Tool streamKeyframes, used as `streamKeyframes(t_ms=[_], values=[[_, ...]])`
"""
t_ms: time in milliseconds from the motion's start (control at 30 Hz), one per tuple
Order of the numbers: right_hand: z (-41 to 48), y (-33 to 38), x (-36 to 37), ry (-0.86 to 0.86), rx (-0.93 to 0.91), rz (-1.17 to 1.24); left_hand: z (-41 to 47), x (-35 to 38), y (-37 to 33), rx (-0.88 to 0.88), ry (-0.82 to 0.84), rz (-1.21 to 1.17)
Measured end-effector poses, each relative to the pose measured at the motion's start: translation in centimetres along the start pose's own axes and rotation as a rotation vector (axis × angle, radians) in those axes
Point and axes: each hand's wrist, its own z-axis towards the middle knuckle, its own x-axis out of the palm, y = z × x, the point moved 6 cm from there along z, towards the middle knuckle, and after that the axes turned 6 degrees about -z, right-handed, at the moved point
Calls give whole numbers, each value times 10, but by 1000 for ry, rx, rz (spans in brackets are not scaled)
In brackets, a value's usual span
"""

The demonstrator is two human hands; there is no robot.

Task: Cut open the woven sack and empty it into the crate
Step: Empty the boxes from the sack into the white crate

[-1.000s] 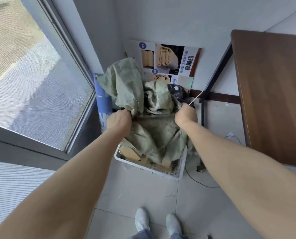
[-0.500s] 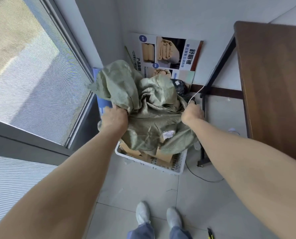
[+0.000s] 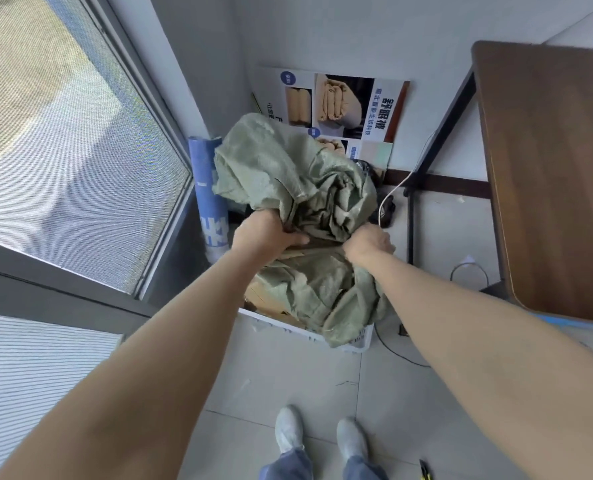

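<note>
A crumpled green woven sack [image 3: 288, 174] is bunched over a white plastic crate [image 3: 354, 344] on the floor by the wall. My left hand [image 3: 265, 233] grips a fold of the sack at its left middle. My right hand [image 3: 369, 244] grips the sack at its right side. The sack's lower part drapes over the crate's front right corner. Tan cardboard boxes [image 3: 264, 299] show inside the crate under the fabric; most of the crate's inside is hidden.
A blue roll [image 3: 210, 199] leans beside the window on the left. A printed poster [image 3: 350, 105] stands against the wall behind. A brown table [image 3: 547, 174] with black legs is at right. Cables lie on the floor; a yellow-handled tool [image 3: 426, 471] lies near my feet.
Both hands moved closer together while still gripping the sack. The fabric is gathered higher and more bunched above the crate, and its lower part now hangs over the crate's front right corner.
</note>
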Motion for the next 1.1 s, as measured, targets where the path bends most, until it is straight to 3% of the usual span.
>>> streamKeyframes(t_ms=[133, 267, 433, 567, 667, 700, 767, 867, 1033, 1100], values=[[9, -11, -5, -35, -19, -14, -5, -7, 6, 60, 55, 429], [10, -8, -13, -158, -67, -72, -5, -19, 11, -11, -107, 437], [6, 12, -18, -46, -128, 94, -1, -18, 23, -235, -138, 128], [-9, 33, 6, 267, -246, 60, 4, -11, 8, -234, -83, -197], [-2, 23, 10, 96, -204, -140, 6, -13, 7, -271, -72, -475], [1, 17, 7, 24, -167, -165, 7, -18, 11, -273, -103, -450], [7, 6, 2, -69, -101, -218, 7, -26, 18, -234, -161, -171], [11, 5, 5, -77, -81, -281, 3, -22, 15, -152, -165, 127], [12, 13, 12, -57, -76, -42, 1, -9, 8, -106, -105, 143], [10, 19, 19, 75, -83, 83, 2, -9, 10, -137, -111, 81]])
